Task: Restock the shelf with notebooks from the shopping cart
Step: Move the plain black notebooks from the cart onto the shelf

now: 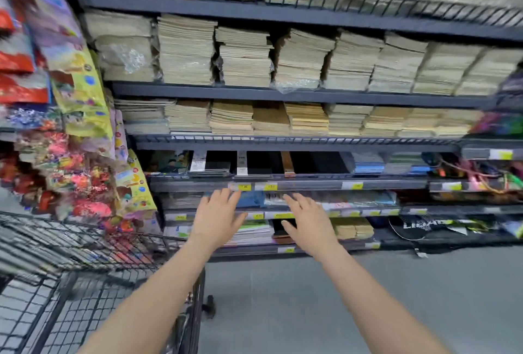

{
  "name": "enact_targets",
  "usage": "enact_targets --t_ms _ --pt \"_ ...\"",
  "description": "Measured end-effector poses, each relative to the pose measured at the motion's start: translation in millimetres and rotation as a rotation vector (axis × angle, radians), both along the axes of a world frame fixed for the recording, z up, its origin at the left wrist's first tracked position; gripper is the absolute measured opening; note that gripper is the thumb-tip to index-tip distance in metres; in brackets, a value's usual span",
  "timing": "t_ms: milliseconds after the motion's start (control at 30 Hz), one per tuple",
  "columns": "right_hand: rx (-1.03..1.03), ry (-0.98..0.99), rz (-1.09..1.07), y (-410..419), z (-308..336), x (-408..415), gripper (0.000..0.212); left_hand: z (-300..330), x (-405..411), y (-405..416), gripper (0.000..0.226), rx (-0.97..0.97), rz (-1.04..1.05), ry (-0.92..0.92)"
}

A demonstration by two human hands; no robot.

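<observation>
Both hands empty, fingers spread, palms down, stretched toward the lower shelves. Left hand [216,216] and right hand [307,222] sit side by side, apart, in front of the yellow price tags [271,186]. Shelf unit [283,93] holds stacked tan notebooks [186,51] on the far upper tiers; darker and coloured notebooks [365,162] on the tiers below. Shopping cart [70,246], black wire, near left; contents too blurred to tell. Hanging colourful packs [82,82] far left. Grey floor [283,297] near.

Price tags [244,186] blurred; cart [70,254] cropped
</observation>
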State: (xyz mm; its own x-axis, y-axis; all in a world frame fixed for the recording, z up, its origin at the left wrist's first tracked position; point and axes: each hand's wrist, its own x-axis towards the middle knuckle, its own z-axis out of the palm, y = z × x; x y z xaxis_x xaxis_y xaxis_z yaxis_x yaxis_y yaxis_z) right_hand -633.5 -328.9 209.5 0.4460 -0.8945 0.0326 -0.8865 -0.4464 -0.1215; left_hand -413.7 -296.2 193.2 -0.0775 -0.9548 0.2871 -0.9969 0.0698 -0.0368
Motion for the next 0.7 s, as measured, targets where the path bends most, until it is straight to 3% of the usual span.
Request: enact_targets --t_ms 400,700 --pt "0.085 -0.116 -0.024 171.4 -16.4 -25.9 0.058 -37.8 -10.1 199.8 0.044 0.152 0.052 0.035" --pt "0.229 -0.163 0.004 255.4 -28.2 1.9 0.056 -46.6 35.3 307.4 0.039 0.240 0.157 0.111"
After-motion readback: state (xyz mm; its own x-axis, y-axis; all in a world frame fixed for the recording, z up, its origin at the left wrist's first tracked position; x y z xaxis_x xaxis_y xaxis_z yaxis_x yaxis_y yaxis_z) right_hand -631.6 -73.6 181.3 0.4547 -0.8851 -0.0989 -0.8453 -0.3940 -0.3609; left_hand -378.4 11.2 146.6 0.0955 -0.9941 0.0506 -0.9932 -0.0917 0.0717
